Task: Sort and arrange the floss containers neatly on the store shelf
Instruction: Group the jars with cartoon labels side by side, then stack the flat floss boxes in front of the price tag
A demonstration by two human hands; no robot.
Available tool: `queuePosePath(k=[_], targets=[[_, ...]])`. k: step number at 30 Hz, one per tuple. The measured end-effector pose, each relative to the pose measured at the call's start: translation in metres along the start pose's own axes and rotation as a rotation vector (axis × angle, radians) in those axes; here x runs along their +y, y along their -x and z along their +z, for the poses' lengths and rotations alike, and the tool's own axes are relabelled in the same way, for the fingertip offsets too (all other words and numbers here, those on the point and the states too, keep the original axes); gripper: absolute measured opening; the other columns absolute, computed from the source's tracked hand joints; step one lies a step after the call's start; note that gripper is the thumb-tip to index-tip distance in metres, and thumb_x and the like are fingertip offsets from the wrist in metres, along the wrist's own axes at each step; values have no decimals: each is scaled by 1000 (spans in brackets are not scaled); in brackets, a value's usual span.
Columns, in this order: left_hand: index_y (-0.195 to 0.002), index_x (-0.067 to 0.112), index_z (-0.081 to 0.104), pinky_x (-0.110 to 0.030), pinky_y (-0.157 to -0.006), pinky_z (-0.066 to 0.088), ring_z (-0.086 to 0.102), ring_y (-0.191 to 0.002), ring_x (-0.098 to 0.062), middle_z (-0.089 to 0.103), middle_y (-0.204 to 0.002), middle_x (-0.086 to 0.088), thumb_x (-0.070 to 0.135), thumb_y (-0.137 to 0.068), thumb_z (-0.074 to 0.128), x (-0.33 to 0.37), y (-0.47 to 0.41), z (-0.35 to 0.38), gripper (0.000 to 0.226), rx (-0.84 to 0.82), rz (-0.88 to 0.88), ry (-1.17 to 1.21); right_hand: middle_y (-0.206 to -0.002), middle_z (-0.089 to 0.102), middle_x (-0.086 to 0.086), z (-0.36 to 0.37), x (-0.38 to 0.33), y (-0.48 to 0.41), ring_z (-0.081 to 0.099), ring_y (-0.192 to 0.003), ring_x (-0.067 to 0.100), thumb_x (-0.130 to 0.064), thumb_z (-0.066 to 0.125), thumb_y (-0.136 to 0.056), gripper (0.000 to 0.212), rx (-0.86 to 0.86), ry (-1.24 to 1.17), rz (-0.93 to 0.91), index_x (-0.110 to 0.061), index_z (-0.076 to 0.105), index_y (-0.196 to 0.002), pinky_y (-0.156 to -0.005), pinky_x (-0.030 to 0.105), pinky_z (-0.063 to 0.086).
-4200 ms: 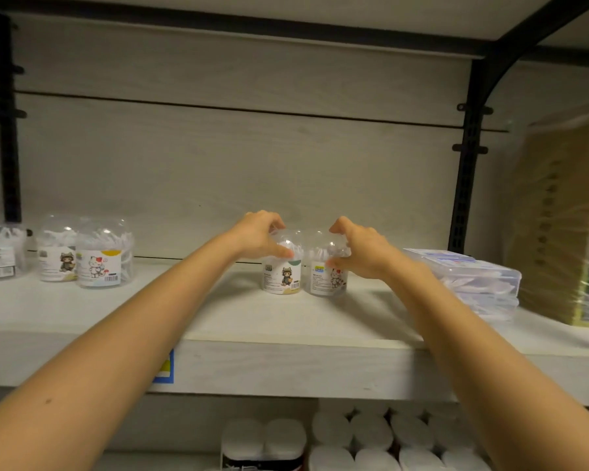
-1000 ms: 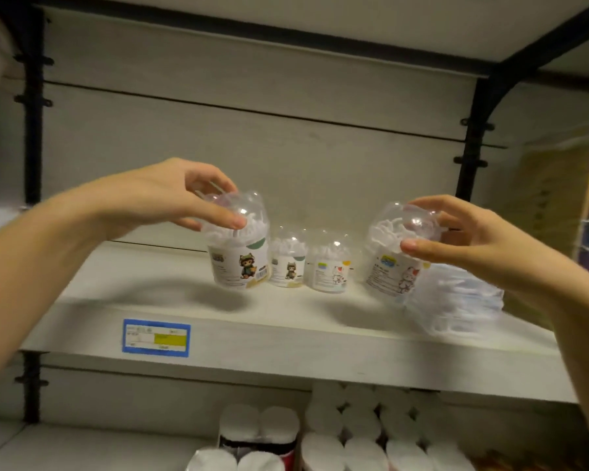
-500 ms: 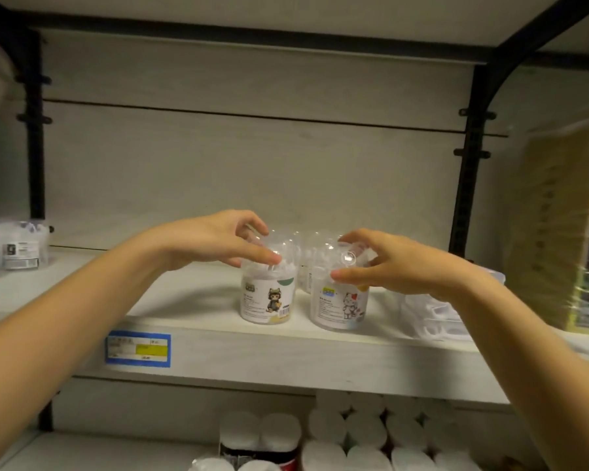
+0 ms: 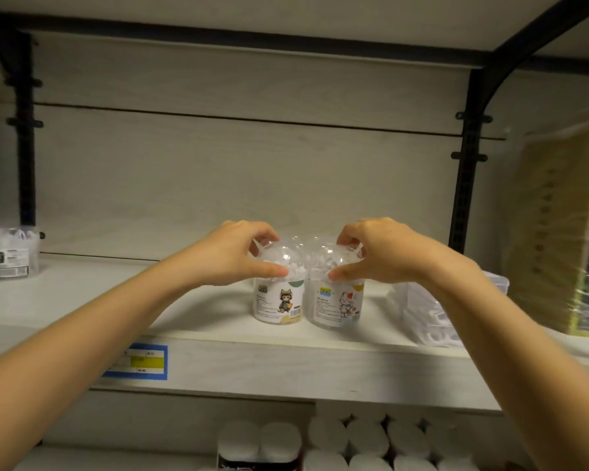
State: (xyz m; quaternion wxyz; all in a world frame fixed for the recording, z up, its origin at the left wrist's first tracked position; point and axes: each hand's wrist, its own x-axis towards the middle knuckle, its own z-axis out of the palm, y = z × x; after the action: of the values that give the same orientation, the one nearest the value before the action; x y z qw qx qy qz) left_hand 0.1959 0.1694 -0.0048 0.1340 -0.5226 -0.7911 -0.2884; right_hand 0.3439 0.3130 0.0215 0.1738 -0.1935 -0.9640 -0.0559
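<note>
**A:** Head view. What does each hand have?

**B:** The left hand (image 4: 238,256) is curled over the clear domed lid of the left floss container (image 4: 279,302), with the thumb pressed across the front of the dome. The right hand (image 4: 385,253) grips the right floss container (image 4: 337,305) the same way. Both tubs are upright, side by side in the middle of the shelf (image 4: 320,365), towards the front. I can't tell whether they actually touch.

**A:** What could go wrong?

**B:** Both grips are on the lids only. If a lid is loose, lifting could pop it off and spill the floss picks. The smooth plastic could also slip under the thumbs. There seem to be more clear domes (image 4: 296,240) behind the pair, though glare makes that uncertain. A hard push back could knock them over. The right forearm also passes just beside the stack of flat clear boxes (image 4: 432,321), so a sideways sweep could shift it.

**A:** Can you read any writing?

**B:** Mostly just pictures. The left label shows a cartoon cat in a green hood, with a barcode and a green patch at the top. The right label shows a white kitten with a red mark, under a small blue-and-yellow logo. The print on both is too small to read. The price tag (image 4: 138,362) on the shelf edge has a blue border and a yellow band, and its text is illegible. The far-left tub (image 4: 9,258) has a dark logo that I can't read either.
</note>
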Motion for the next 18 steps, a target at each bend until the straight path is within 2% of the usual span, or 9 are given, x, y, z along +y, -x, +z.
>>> queuePosePath(k=[9,11,13,15,16,18], targets=[[-126,17,53,-33,-92,47,56,-105,-18,59,-122,-3,38,-76,71,-5,-6,7,58,16,-2,2,-135,50,5,6,-1,-7,48,-121,25,-46,63,-81,63,-17,16,35,-15,44,-133,-96,33,41],[-133,18,46,-29,-97,41,51,-116,-18,54,-131,-3,40,-78,67,-5,-5,8,62,-1,-10,-37,-138,46,5,7,-2,-5,42,-126,26,-48,60,-83,65,-22,17,43,-17,40,-136,-101,37,40],[-142,19,33,-30,-105,31,38,-131,-19,42,-144,-2,44,-82,61,-2,0,9,71,7,-15,-129,-145,38,4,5,-1,4,30,-134,25,-51,53,-85,68,-7,19,45,-19,33,-142,-107,39,31],[-143,19,29,-34,-107,30,32,-133,-19,37,-145,0,43,-84,58,9,8,11,69,154,55,-183,-149,32,3,-4,7,19,22,-139,22,-49,48,-89,65,166,26,29,-20,28,-144,-111,35,23],[-139,19,35,-33,-105,32,35,-130,-18,41,-141,0,40,-85,58,17,12,11,63,268,126,-169,-149,32,1,-10,15,28,22,-139,21,-47,47,-91,62,304,18,32,-20,30,-144,-111,33,23],[-126,19,50,-24,-94,35,44,-119,-13,53,-125,4,36,-86,60,37,19,13,44,430,283,-69,-144,39,0,-21,35,46,31,-135,20,-42,47,-92,53,568,-46,81,-21,37,-139,-108,35,29]])
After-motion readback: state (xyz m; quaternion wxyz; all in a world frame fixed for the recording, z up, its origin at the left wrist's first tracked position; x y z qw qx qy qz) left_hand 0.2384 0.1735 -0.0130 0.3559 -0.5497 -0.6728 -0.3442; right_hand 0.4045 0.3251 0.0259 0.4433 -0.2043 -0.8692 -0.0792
